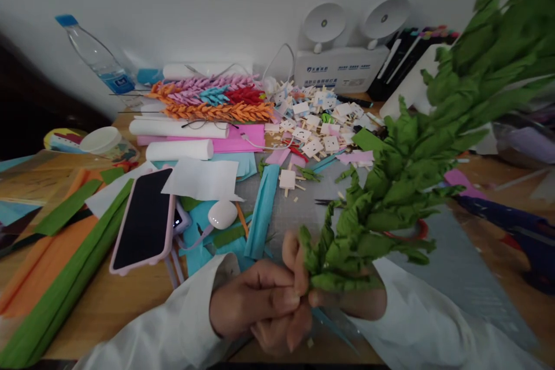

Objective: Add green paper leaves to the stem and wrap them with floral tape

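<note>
A long green crepe-paper stalk, built of many folded leaf-like pieces, rises from my hands toward the upper right. My left hand pinches its lower end with closed fingers. My right hand lies mostly hidden under the green paper and grips the same base. Both wrists wear white sleeves, low in the view.
A pink-cased phone lies face up at left beside green and orange paper strips. Finished coloured paper stalks, white rolls, a water bottle, small paper tags and a white earbud case cover the wooden table. Scissors lie under the stalk.
</note>
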`<action>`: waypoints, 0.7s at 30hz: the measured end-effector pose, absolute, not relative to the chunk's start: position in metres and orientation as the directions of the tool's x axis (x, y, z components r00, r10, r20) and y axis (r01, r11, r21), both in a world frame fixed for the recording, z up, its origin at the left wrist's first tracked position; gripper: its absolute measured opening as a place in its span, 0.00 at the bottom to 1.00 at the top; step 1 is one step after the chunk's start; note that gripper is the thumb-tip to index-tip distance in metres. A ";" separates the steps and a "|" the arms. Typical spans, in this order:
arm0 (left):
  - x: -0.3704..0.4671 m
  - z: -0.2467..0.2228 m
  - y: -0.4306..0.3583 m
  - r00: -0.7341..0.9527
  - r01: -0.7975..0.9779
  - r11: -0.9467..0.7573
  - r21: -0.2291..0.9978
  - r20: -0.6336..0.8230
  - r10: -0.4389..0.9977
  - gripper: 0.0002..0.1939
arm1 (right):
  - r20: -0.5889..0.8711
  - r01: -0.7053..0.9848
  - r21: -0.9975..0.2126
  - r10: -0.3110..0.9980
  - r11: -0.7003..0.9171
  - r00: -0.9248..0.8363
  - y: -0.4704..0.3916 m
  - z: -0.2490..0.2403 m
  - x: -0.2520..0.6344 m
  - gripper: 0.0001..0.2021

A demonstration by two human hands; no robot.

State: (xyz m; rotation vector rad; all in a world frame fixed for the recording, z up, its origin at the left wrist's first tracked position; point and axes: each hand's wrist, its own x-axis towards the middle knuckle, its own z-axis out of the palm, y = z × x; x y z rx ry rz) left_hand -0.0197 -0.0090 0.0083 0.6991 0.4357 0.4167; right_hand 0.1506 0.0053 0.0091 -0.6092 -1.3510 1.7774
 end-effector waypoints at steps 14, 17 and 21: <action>-0.025 0.021 0.007 0.497 -0.134 0.258 0.957 -0.160 0.853 0.14 | 0.041 -0.391 -0.912 0.922 -0.123 -0.385 0.004 0.007 0.143 0.11; -0.027 0.021 0.011 0.367 -0.077 0.000 0.997 0.028 0.930 0.14 | 0.080 -0.233 -0.972 0.928 -0.008 -0.363 0.004 0.009 0.143 0.12; -0.026 0.017 0.011 0.406 -0.081 -0.120 0.989 0.143 0.903 0.18 | 0.071 -0.161 -0.987 0.931 0.013 -0.359 0.003 0.014 0.143 0.14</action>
